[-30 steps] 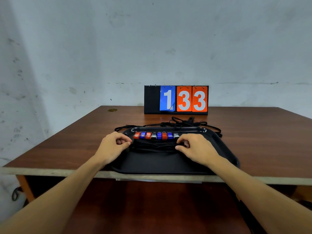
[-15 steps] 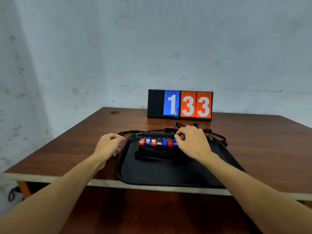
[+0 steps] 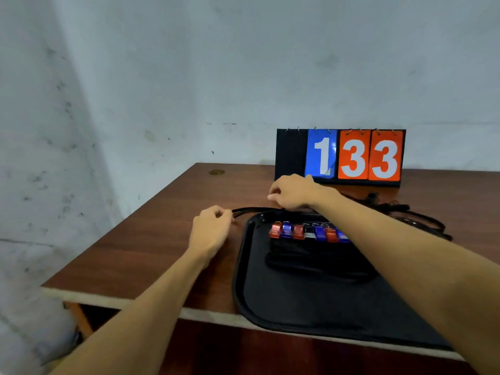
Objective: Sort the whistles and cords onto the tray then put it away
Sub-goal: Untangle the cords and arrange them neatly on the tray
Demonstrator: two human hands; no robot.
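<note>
As far as can be judged from layout, placed at cord stage of sorting.

Seen on tray point(image 3: 297, 307), toward far side: whistles point(image 3: 308, 232) in one row, red, blue and one dark, touching side by side. Just near of them: bundle point(image 3: 311, 263) of black cords, laid flat.

Found off tray: cord point(image 3: 251, 210) stretched along bench point(image 3: 162, 239) just beyond far-left corner. Also loose cords point(image 3: 405, 215) heaped at far right, near scoreboard point(image 3: 341, 155).

Left hand point(image 3: 211, 228): clenched on left end of cord, pinching it beside tray. Right hand point(image 3: 293, 192): reached across far rim, fingers curled down onto same cord further right. Taken as grasping, though fingertips partly hidden.

Assessed: whistles done, cords part done, tray not yet put away.

Next move calls for lifting cord over rim with both hands, keeping it taut enough not to drag across whistles, then laying it flat on bundle. After that, same treatment for loose cords. Advise checking for tangles there; cannot tell how many lie in heap.

Noted also: near edge of tray past bench edge. Advise level two-handed lift when putting away, lest whistles slide.
</note>
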